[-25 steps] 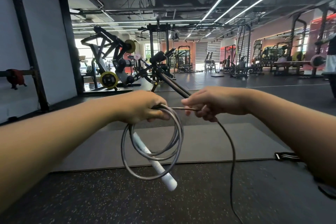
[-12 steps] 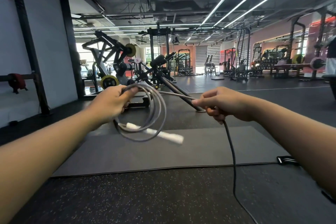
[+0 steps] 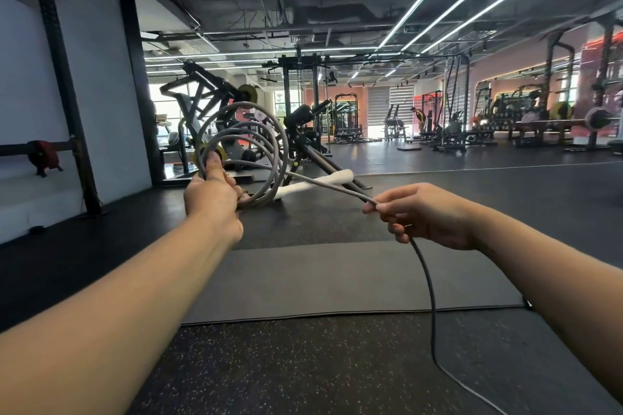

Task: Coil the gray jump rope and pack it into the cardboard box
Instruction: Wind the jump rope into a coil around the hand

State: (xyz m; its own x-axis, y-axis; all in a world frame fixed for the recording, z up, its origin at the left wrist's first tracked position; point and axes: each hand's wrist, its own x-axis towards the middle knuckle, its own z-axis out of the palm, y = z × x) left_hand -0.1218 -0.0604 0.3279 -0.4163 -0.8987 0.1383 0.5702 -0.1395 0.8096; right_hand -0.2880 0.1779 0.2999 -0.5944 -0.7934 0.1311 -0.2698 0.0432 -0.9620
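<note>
My left hand (image 3: 210, 194) grips several loops of the gray jump rope (image 3: 266, 138), held upright at chest height. The rope's white handle (image 3: 313, 184) sticks out to the right behind the coil. From the coil a straight length of rope runs down-right into my right hand (image 3: 424, 212), which pinches it between thumb and fingers. Below that hand the loose rope (image 3: 429, 293) hangs to the floor and trails off toward the bottom right. No cardboard box is in view.
A dark exercise mat (image 3: 337, 276) lies on the speckled rubber floor ahead. Weight machines (image 3: 209, 111) stand behind the coil, more gym racks (image 3: 455, 125) farther back. A white wall with a black post (image 3: 67, 77) is on the left.
My left hand has lifted and turned the coil from hanging flat to standing upright, and the white handle swung up to the right. My right hand stayed in place on the rope.
</note>
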